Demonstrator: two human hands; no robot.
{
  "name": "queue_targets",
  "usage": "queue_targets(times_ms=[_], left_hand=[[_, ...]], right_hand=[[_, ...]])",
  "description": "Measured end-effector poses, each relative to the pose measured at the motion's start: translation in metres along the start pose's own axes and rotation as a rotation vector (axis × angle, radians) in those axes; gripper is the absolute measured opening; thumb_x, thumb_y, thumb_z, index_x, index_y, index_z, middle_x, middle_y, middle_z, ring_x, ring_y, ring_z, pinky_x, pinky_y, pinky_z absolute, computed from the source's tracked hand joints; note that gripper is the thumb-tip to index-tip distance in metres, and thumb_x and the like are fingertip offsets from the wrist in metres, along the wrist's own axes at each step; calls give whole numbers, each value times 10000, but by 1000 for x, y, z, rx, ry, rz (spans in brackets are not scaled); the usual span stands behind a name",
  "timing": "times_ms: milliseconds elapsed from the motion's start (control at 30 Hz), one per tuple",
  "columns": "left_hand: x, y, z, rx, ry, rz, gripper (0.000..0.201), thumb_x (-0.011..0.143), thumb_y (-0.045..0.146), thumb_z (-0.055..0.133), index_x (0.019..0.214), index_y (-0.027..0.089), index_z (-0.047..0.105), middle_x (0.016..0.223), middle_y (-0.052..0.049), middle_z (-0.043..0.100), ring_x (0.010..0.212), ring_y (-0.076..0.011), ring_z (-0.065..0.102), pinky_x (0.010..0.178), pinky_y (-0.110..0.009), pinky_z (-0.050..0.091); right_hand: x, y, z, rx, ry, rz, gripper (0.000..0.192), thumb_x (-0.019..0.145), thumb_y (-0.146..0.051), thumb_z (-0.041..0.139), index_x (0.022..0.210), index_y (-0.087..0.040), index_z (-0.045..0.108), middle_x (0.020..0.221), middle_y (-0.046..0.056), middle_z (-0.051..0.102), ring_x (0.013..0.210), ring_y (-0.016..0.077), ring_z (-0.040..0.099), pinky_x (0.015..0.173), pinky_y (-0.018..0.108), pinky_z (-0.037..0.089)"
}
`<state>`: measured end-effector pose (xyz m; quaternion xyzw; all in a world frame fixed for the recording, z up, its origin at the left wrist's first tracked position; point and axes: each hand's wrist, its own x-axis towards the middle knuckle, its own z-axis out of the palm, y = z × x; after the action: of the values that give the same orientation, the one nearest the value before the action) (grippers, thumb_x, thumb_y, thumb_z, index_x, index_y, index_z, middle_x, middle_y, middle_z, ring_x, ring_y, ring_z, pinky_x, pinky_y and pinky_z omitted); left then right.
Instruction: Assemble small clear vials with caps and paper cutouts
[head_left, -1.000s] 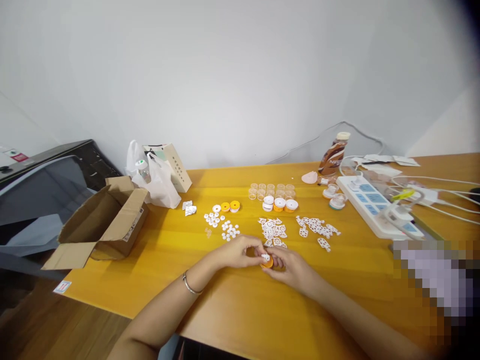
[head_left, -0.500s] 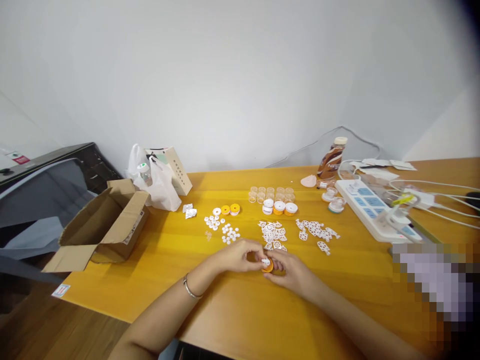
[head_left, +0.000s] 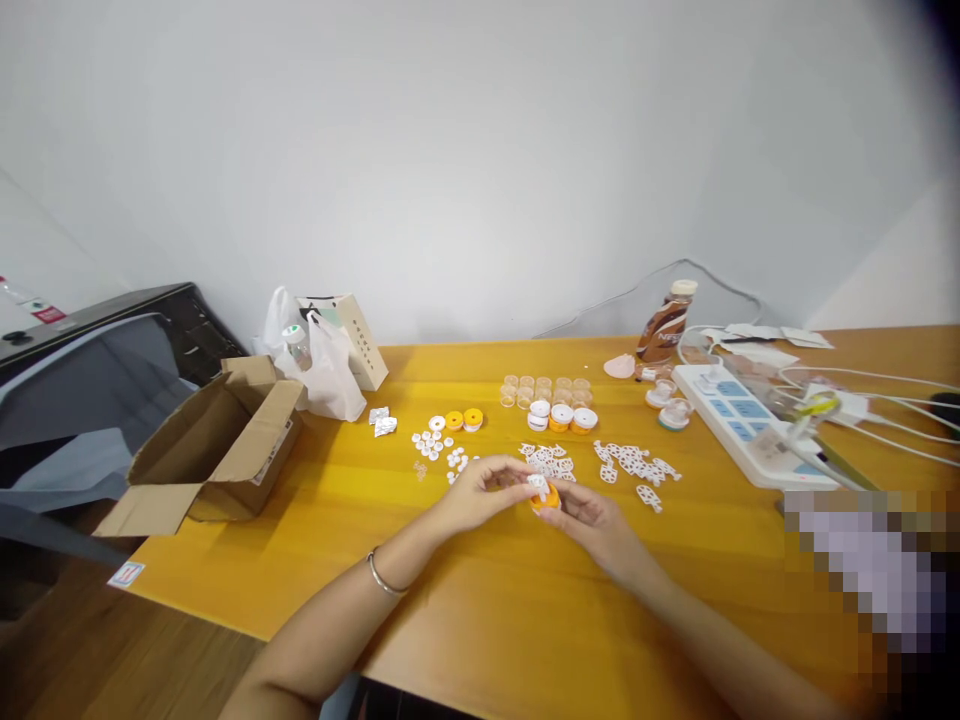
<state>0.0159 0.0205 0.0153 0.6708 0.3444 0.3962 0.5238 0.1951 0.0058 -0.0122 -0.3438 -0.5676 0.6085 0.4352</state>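
Pressing a white cutout (head_left: 538, 486) onto one orange cap (head_left: 547, 497), the left hand (head_left: 476, 495) and right hand (head_left: 592, 518) are pinching together; three finished caps (head_left: 562, 417) are sitting at twelve o'clock, many loose cutouts (head_left: 634, 462) are waiting at one o'clock.

bare table (head_left: 487, 600) nearside of hands, white cutouts (head_left: 634, 462) and caps (head_left: 561, 415) crowding beyond

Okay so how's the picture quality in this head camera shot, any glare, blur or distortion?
Head view: even soft light, a pale sheen on the yellow table near the wall; wide-angle bending toward the edges, dark vignette at the top right corner; a pixelated block at lower right; the orange cap between both hands is small and soft.
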Motion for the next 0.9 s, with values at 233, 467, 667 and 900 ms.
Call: queue_targets(times_ms=[233,467,667,900], left_hand=[[7,-5,-5,144,235,25,286,832,336,509,1027,145,594,980,-84,646,884,-154,602,814,-274,464],[54,-19,-36,624,343,39,216,802,209,522,1002,151,580,991,-71,628,886,-159,585,832,-299,455],[112,-28,-49,825,398,-23,331,745,145,581,1072,126,536,1114,-137,569,1080,-229,507,954,-356,364],[134,-41,-43,881,421,-142,244,743,191,587,976,122,575,964,-124,634,941,-221,579,837,-322,425]], right_hand=[[-4,-14,2,226,88,77,256,673,-371,713,904,-263,693,972,25,700,957,221,602,920,372,400],[-2,-5,-1,371,170,136,277,627,-343,756,875,-237,692,933,25,702,948,209,615,912,341,435],[-1,4,-1,541,329,112,349,565,-260,804,880,-275,655,884,-40,684,812,125,634,781,221,498],[-1,2,-3,579,337,101,268,589,-246,791,809,-238,638,777,-38,665,757,118,630,756,218,500]])
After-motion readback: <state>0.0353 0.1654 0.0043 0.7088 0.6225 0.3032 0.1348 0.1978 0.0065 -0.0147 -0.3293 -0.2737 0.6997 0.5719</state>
